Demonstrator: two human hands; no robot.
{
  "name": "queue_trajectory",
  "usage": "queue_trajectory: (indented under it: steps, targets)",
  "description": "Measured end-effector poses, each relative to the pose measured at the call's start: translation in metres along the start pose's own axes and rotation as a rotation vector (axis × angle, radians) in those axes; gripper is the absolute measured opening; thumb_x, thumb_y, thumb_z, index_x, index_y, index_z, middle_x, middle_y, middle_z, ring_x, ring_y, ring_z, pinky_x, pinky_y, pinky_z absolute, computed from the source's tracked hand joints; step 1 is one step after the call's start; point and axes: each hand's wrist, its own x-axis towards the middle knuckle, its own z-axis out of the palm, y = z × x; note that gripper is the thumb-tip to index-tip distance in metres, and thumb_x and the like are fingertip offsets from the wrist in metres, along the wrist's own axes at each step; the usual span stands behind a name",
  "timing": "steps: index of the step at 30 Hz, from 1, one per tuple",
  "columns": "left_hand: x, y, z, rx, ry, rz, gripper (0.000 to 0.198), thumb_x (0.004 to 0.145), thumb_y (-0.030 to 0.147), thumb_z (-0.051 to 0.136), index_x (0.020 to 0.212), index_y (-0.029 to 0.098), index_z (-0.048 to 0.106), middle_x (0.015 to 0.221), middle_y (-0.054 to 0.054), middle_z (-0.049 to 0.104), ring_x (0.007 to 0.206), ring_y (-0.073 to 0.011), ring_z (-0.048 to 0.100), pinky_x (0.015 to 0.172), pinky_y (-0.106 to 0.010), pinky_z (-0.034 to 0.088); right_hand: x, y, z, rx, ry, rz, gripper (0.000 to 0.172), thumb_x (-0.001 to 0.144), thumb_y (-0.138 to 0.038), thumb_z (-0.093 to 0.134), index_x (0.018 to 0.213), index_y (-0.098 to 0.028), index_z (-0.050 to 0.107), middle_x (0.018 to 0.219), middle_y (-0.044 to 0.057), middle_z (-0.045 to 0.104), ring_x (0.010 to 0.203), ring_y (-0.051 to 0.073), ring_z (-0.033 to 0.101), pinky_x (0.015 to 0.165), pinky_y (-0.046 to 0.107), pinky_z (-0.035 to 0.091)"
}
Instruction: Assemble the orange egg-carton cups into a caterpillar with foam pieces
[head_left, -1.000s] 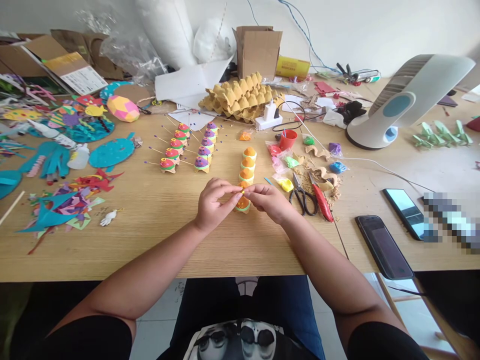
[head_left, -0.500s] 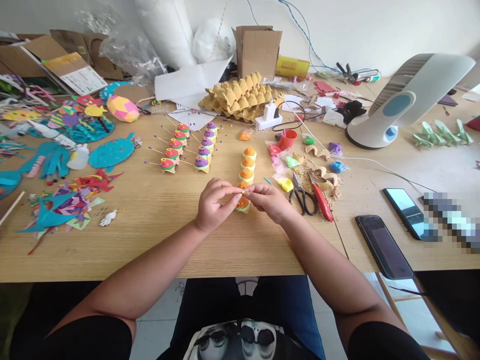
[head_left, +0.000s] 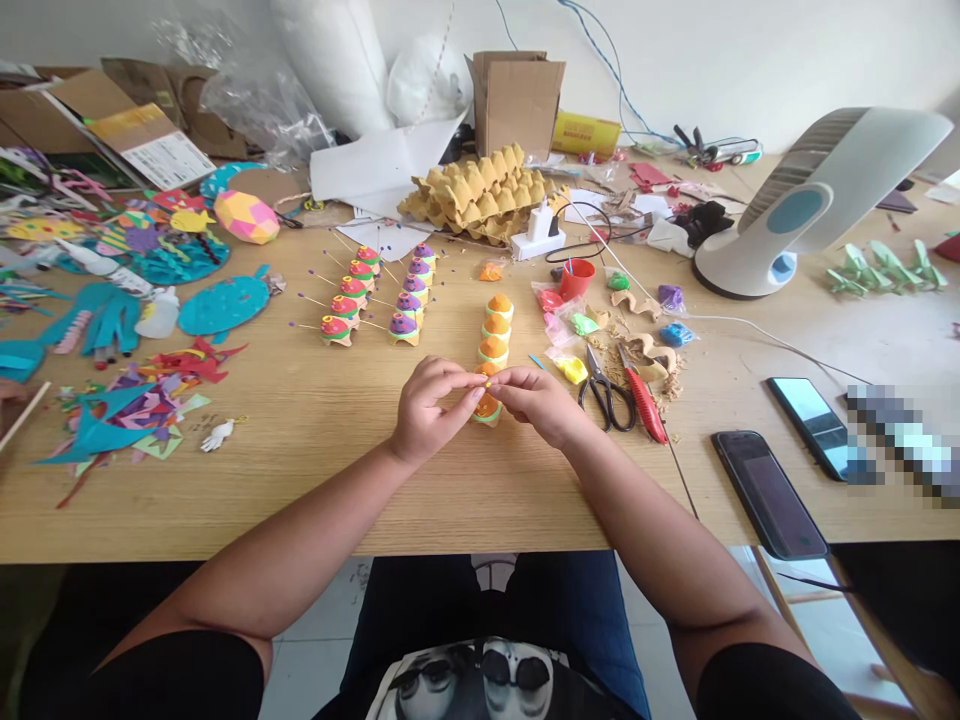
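My left hand (head_left: pixel 439 405) and my right hand (head_left: pixel 532 400) meet fingertip to fingertip, pinching a tiny yellow piece (head_left: pixel 487 382) between them. Just beneath and behind the fingers stands an egg-carton strip (head_left: pixel 493 348) with orange domes and pale green rims; the fingertips partly cover its near end. To the left are a red-and-green strip (head_left: pixel 349 303) and a purple strip (head_left: pixel 409 300), both with thin pins sticking out. Yellow clay (head_left: pixel 571 369) in a bag lies right of my right hand.
Black scissors (head_left: pixel 606 390) and a red cutter (head_left: pixel 642 395) lie at right, with phones (head_left: pixel 770 493) beyond. A white fan (head_left: pixel 802 210) stands behind. Coloured paper scraps (head_left: pixel 127 410) cover the left. Egg trays (head_left: pixel 487 190) are stacked at the back. Another person's hand (head_left: pixel 10 392) shows at the left edge.
Another person's hand has come into view at the left edge, by the wooden stick. My two hands have barely moved and still pinch the yellow piece.
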Motion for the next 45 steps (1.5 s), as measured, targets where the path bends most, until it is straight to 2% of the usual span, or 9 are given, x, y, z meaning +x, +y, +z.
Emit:
queue_trajectory:
  steps: [5, 9, 12, 18, 22, 29, 33, 37, 45]
  targets:
    - [0.001, 0.0, 0.0, 0.0, 0.001, 0.013, 0.009, 0.093, 0.023, 0.07, 0.1, 0.023, 0.075, 0.087, -0.002, 0.072, 0.084, -0.0173, 0.065, 0.082, -0.036, 0.053, 0.0, 0.0, 0.0, -0.017, 0.01, -0.014, 0.034, 0.07, -0.047, 0.083, 0.084, -0.017, 0.072, 0.057, -0.008, 0.052, 0.048, 0.005, 0.03, 0.047, 0.024, 0.018]
    - [0.001, 0.0, 0.0, 0.003, -0.01, -0.013, 0.006, 0.093, 0.025, 0.071, 0.096, 0.022, 0.075, 0.088, -0.003, 0.073, 0.086, -0.0178, 0.065, 0.082, -0.036, 0.054, 0.002, 0.002, 0.002, -0.053, 0.022, -0.064, 0.036, 0.068, -0.048, 0.086, 0.08, -0.016, 0.074, 0.068, -0.002, 0.065, 0.06, 0.008, 0.05, 0.056, 0.023, 0.035]
    - [0.001, -0.002, 0.002, 0.001, -0.011, -0.024, 0.005, 0.092, 0.025, 0.071, 0.092, 0.022, 0.074, 0.087, -0.003, 0.073, 0.085, -0.018, 0.065, 0.081, -0.036, 0.054, 0.003, 0.005, 0.001, -0.094, 0.015, -0.091, 0.036, 0.069, -0.049, 0.085, 0.08, -0.016, 0.075, 0.072, 0.0, 0.068, 0.068, 0.011, 0.056, 0.063, 0.024, 0.041]
    - [-0.001, -0.004, 0.003, -0.004, 0.004, -0.025, 0.003, 0.091, 0.022, 0.073, 0.089, 0.021, 0.075, 0.084, -0.002, 0.071, 0.083, -0.0168, 0.064, 0.081, -0.034, 0.053, 0.004, 0.008, -0.001, -0.14, 0.011, -0.108, 0.036, 0.072, -0.05, 0.084, 0.084, -0.017, 0.077, 0.075, 0.001, 0.07, 0.072, 0.013, 0.06, 0.064, 0.025, 0.044]
    - [-0.002, -0.005, 0.003, -0.05, 0.022, -0.084, 0.003, 0.091, 0.022, 0.073, 0.09, 0.021, 0.076, 0.086, -0.002, 0.071, 0.084, -0.0164, 0.065, 0.082, -0.033, 0.053, 0.005, 0.009, -0.002, -0.175, 0.038, -0.084, 0.034, 0.072, -0.048, 0.083, 0.085, -0.017, 0.077, 0.076, 0.002, 0.072, 0.072, 0.014, 0.061, 0.066, 0.026, 0.045]
    - [-0.002, -0.01, 0.005, -0.097, 0.017, -0.207, 0.007, 0.092, 0.025, 0.072, 0.092, 0.022, 0.078, 0.089, -0.003, 0.073, 0.087, -0.0163, 0.067, 0.084, -0.032, 0.055, 0.005, 0.004, -0.006, -0.24, 0.153, -0.127, 0.018, 0.082, -0.037, 0.073, 0.086, -0.019, 0.076, 0.09, 0.004, 0.078, 0.084, 0.016, 0.067, 0.08, 0.029, 0.05]
    - [-0.001, -0.013, 0.007, -0.067, -0.012, -0.224, 0.009, 0.092, 0.028, 0.072, 0.093, 0.022, 0.079, 0.089, -0.003, 0.075, 0.087, -0.0168, 0.067, 0.085, -0.032, 0.055, 0.011, 0.006, -0.013, -0.347, 0.278, -0.151, 0.022, 0.085, -0.038, 0.069, 0.09, -0.018, 0.078, 0.083, 0.003, 0.075, 0.074, 0.015, 0.062, 0.07, 0.027, 0.046]
    - [0.0, -0.018, 0.01, -0.036, -0.05, -0.239, 0.01, 0.092, 0.029, 0.072, 0.093, 0.023, 0.08, 0.088, -0.003, 0.074, 0.086, -0.0174, 0.067, 0.085, -0.033, 0.054, 0.024, 0.015, -0.019, -0.463, 0.36, -0.173, 0.027, 0.086, -0.037, 0.067, 0.097, -0.016, 0.081, 0.063, -0.001, 0.064, 0.057, 0.012, 0.047, 0.058, 0.027, 0.036]
    - [0.002, -0.031, 0.012, 0.057, -0.07, -0.145, 0.009, 0.091, 0.029, 0.074, 0.092, 0.024, 0.081, 0.085, -0.002, 0.072, 0.083, -0.0172, 0.066, 0.081, -0.032, 0.051, 0.036, 0.018, -0.015, -0.562, 0.364, -0.206, 0.024, 0.087, -0.03, 0.066, 0.096, -0.015, 0.082, 0.076, 0.004, 0.075, 0.065, 0.014, 0.055, 0.063, 0.027, 0.041]
